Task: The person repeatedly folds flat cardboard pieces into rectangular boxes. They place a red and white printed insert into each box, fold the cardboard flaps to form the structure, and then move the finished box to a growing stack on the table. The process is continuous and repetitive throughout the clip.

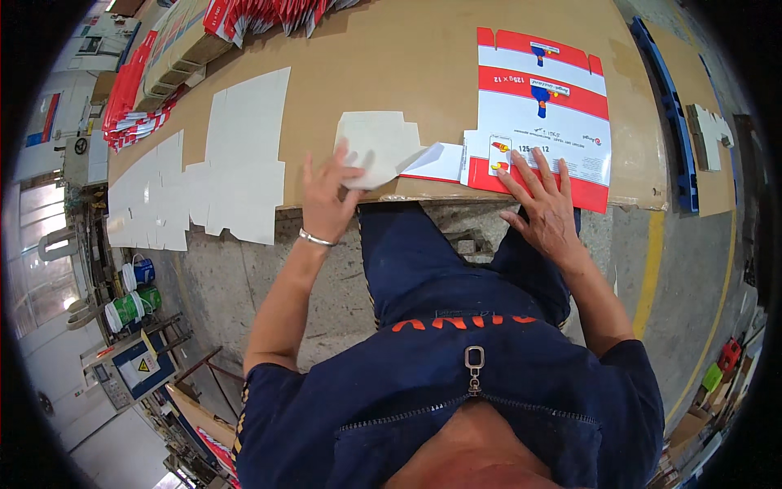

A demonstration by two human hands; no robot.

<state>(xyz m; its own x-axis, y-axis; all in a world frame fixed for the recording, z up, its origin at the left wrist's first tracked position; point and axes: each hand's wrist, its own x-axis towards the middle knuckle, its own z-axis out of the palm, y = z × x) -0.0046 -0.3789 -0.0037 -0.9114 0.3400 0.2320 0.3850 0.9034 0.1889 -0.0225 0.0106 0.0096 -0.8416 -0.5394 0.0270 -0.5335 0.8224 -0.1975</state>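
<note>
A flat carton blank, printed red, white and blue [542, 94], lies on the right of the cardboard-covered tabletop [326, 73]. My right hand [544, 213] rests on its near edge, fingers spread and flat. To the left, a plain off-white cardboard panel [379, 143] shows its unprinted side, with a lifted white and red flap [432, 160] between it and the printed part. My left hand [328, 194] is at the panel's left edge, fingers apart and slightly blurred. Whether its fingertips touch the panel, I cannot tell.
More plain-side-up carton blanks [236, 155] overlap along the table's left side. Stacks of red and white folded cartons [134, 122] stand at the far left and far edge. Right of the table is a blue pallet [672, 122]. Below left are buckets [130, 308] and a control box [134, 371].
</note>
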